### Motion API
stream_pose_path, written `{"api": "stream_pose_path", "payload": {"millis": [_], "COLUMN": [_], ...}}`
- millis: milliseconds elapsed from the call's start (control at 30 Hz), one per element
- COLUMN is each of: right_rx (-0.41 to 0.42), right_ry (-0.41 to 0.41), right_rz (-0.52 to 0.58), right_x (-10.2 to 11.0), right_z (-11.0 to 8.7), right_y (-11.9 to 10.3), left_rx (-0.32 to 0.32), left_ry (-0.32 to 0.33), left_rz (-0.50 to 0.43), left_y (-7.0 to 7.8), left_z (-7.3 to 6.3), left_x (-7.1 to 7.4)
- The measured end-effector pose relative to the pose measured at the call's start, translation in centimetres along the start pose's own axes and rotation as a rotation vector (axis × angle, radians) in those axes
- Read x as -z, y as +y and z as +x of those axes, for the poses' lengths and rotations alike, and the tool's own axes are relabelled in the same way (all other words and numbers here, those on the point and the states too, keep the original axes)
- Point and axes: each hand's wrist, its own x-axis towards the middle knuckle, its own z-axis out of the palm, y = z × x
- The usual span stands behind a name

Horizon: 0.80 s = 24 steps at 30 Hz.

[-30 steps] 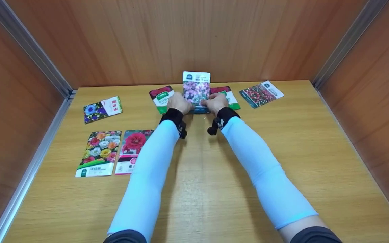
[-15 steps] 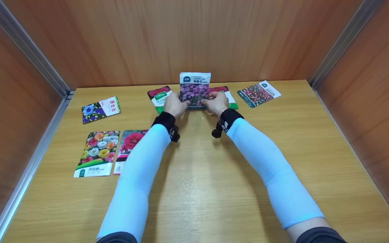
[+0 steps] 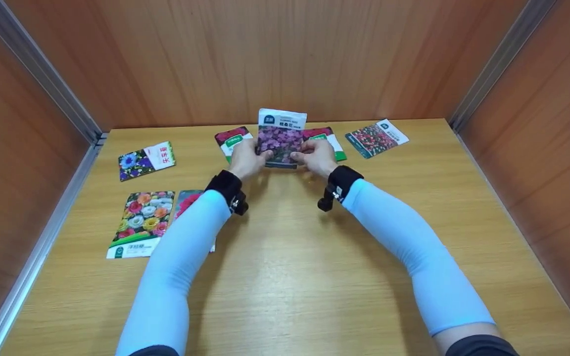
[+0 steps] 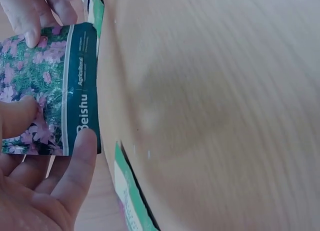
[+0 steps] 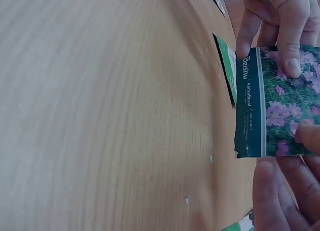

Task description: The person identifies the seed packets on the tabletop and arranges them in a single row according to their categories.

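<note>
Both hands hold a seed packet [image 3: 281, 138] with pink-purple flowers, a white top and a dark green bottom band. It is tilted up above the back middle of the table. The left hand [image 3: 246, 159] pinches its left edge, thumb on the front. At the right edge the right hand [image 3: 318, 157] does the same. In the left wrist view the packet [image 4: 45, 86] shows its band lettered "Beishu", fingers behind it. The right wrist view shows the packet [image 5: 277, 101] between both hands. Behind the hands lie two red, white and green packets, the left one [image 3: 233, 138] and the right one [image 3: 332, 141], partly covered.
A packet with small red flowers [image 3: 376, 138] lies at the back right. On the left lie a blue-flower packet [image 3: 146, 160], a multicoloured-flower packet [image 3: 141, 222] and a pink-flower packet [image 3: 186, 200], partly hidden by the left sleeve. Wood panels [image 3: 285, 59] enclose the table [image 3: 314, 277].
The held packet has shifted slightly left and toward the person, tilting so its front shows darker. Both hands have moved with it, and the elbows have spread outward.
</note>
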Motion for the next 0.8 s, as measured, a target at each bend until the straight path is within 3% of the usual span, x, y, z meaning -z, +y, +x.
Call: {"api": "stream_pose_path", "payload": {"millis": [167, 300, 433, 600, 800], "right_rx": [0.066, 0.076, 0.062, 0.040, -0.008], "right_ry": [-0.027, -0.067, -0.137, -0.236, -0.348], "right_rz": [0.002, 0.004, 0.034, 0.008, -0.061], "right_x": [-0.1, -0.4, -0.6, -1.4, -2.4], "right_z": [-0.9, -1.7, -2.7, -3.9, -5.2], "right_y": [0.1, 0.2, 0.0, -0.3, -0.1], "left_rx": [-0.047, -0.042, -0.003, 0.092, 0.137], "left_ry": [-0.002, -0.043, -0.103, -0.187, -0.208], "left_rz": [0.019, 0.030, 0.030, 0.089, 0.154], "left_y": [-0.2, -0.5, -0.6, -1.1, -2.4], "left_z": [-1.0, -2.1, -3.4, -5.3, -6.9], "left_x": [0.5, 1.3, 2.7, 4.7, 5.6]}}
